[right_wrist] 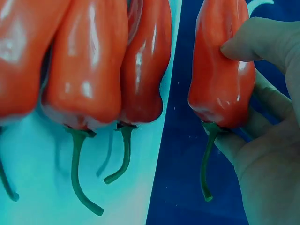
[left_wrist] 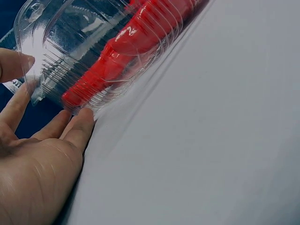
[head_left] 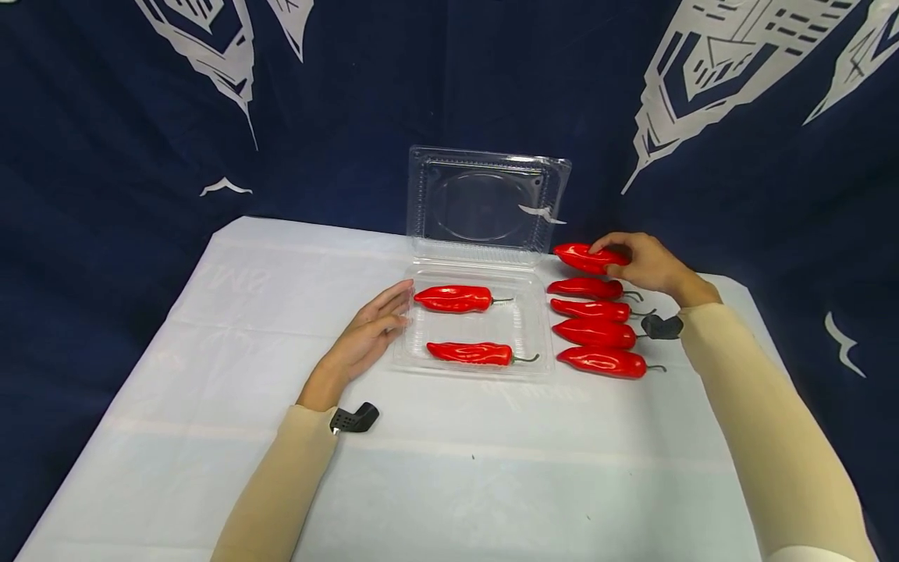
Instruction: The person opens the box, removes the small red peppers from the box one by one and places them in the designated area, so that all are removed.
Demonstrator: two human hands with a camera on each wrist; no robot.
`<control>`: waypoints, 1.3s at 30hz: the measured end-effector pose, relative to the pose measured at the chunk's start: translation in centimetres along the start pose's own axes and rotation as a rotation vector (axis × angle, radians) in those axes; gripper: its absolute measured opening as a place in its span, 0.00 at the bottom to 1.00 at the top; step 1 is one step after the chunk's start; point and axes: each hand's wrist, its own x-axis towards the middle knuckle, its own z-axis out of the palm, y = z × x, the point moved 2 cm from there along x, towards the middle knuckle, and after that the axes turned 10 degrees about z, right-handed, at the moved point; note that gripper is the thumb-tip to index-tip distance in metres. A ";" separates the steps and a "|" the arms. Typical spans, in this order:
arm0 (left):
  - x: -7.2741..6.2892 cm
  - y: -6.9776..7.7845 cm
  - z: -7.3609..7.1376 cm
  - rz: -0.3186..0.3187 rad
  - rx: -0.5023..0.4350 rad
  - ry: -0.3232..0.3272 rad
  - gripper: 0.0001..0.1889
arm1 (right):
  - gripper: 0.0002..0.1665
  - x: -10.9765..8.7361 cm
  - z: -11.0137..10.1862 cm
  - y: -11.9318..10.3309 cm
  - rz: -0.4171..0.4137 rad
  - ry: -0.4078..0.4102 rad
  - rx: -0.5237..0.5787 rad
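Note:
At the table's back right, my right hand [head_left: 642,261] grips a shiny red pepper [head_left: 570,254] between thumb and fingers. Its green stem hangs down in the right wrist view, beside the other peppers. A clear plastic clamshell box [head_left: 477,370] lies in the middle with its lid [head_left: 485,204] raised at the back. Inside lie two red peppers, one toward the rear [head_left: 453,298] and another near the front [head_left: 469,353]. Against the box's left side rests my left hand [head_left: 365,336], its fingers extended; the fingertips [left_wrist: 84,117] touch the ribbed wall.
Several more red peppers [head_left: 600,362] lie in a row to the right of the box, stems pointing right. The white tabletop [head_left: 449,484] stretches toward the front. Behind it hangs a dark blue curtain [head_left: 337,117] with white prints.

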 end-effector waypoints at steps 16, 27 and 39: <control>-0.3 0.2 -0.2 -0.005 0.005 0.002 0.35 | 0.25 1.8 0.8 0.9 0.051 -0.045 0.128; -0.2 0.0 0.0 -0.001 -0.007 -0.010 0.36 | 0.26 2.4 1.7 2.6 0.124 -0.109 0.261; -0.1 0.0 0.2 -0.001 -0.009 -0.009 0.36 | 0.25 2.4 2.0 3.1 0.144 -0.125 0.231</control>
